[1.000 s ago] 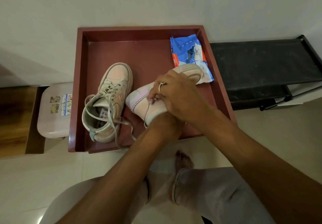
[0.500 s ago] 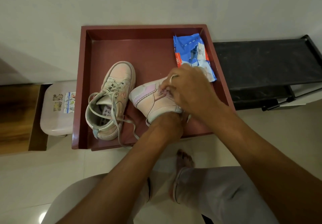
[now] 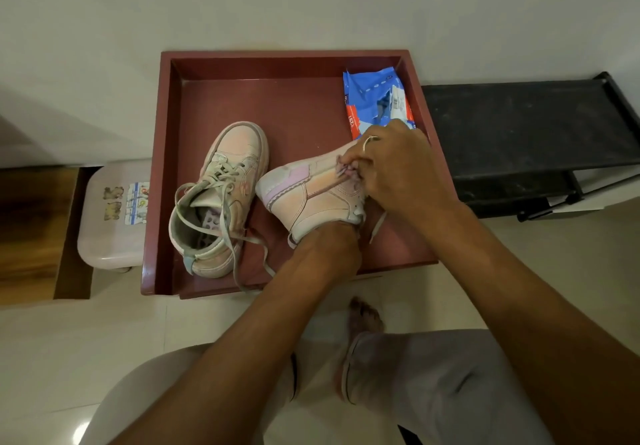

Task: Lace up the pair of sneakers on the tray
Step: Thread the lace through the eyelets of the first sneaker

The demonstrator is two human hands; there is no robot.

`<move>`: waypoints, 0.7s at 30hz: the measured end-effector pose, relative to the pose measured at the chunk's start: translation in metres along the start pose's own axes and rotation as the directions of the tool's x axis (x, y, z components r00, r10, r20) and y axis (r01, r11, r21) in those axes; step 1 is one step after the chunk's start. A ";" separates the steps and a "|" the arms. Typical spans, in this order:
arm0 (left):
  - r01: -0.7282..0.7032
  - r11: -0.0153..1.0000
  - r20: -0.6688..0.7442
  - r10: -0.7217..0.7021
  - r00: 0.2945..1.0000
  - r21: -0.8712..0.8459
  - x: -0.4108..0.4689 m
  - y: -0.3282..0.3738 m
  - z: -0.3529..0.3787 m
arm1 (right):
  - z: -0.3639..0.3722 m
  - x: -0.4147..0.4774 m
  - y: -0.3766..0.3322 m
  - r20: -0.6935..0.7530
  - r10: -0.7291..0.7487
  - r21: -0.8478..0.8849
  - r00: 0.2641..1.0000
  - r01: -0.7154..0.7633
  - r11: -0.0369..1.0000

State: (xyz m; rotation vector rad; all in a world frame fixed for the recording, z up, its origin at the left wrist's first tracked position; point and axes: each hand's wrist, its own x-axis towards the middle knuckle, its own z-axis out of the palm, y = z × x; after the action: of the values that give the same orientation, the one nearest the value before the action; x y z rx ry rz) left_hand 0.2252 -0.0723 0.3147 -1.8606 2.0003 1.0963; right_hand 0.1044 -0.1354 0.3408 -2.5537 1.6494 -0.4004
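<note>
The maroon tray [image 3: 167, 167] sits against the wall, and both sneakers are in it. The laced sneaker [image 3: 225, 198] stands upright on the left side, toe towards the wall, its loose lace ends [image 3: 254, 254] trailing to the near rim. Just to its right, touching it, the tipped sneaker [image 3: 311, 198] lies over on its side with its heel towards the first one. The right hand [image 3: 398, 170], a ring [image 3: 369, 141] on one finger, is curled over this sneaker, fingertips [image 3: 348, 167] pinching at its eyelet edge. The left hand [image 3: 337, 233] reaches in from below. Only its wrist shows, so I cannot tell its grip. A pale lace end [image 3: 378, 224] hangs beside that wrist. A blue packet [image 3: 372, 98] lies in the far right corner.
</note>
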 end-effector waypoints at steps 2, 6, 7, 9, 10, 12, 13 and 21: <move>-0.012 1.000 0.013 0.012 1.000 0.021 0.000 0.002 0.000 | 0.004 -0.002 -0.003 -0.020 -0.020 0.041 1.000 0.021 0.999; -0.019 0.999 0.057 0.017 0.998 0.031 -0.005 0.004 0.000 | 0.023 -0.011 -0.030 0.028 -0.156 0.164 0.987 0.149 0.975; -0.038 0.999 0.057 0.036 0.998 0.033 -0.005 0.003 0.001 | 0.026 -0.012 -0.033 0.023 -0.168 0.160 0.986 0.162 0.974; -0.027 0.999 0.057 0.025 0.998 0.024 -0.005 0.001 0.001 | 0.023 -0.012 -0.030 -0.009 -0.143 0.111 0.990 0.143 0.983; -0.014 1.000 0.048 0.014 0.999 0.020 -0.002 0.000 0.000 | 0.020 -0.012 -0.025 -0.032 -0.114 0.085 0.993 0.116 0.990; 0.037 0.999 0.038 -0.036 0.999 -0.011 0.004 -0.001 -0.002 | 0.014 -0.011 -0.013 -0.068 -0.052 0.051 0.996 0.056 0.997; 0.046 0.998 0.028 -0.045 0.999 -0.030 0.004 -0.001 -0.002 | 0.010 -0.010 -0.005 -0.075 -0.035 0.017 0.997 0.037 0.999; -0.003 0.999 -0.033 0.002 0.999 -0.041 0.005 0.000 -0.005 | 0.002 -0.013 0.057 -0.112 0.327 0.119 0.939 -0.314 0.942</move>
State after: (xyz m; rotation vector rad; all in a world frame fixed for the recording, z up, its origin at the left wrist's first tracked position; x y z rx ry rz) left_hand 0.2257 -0.0795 0.3155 -1.9091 2.0129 1.1226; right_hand 0.0492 -0.1481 0.3250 -2.1746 1.9920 -0.6135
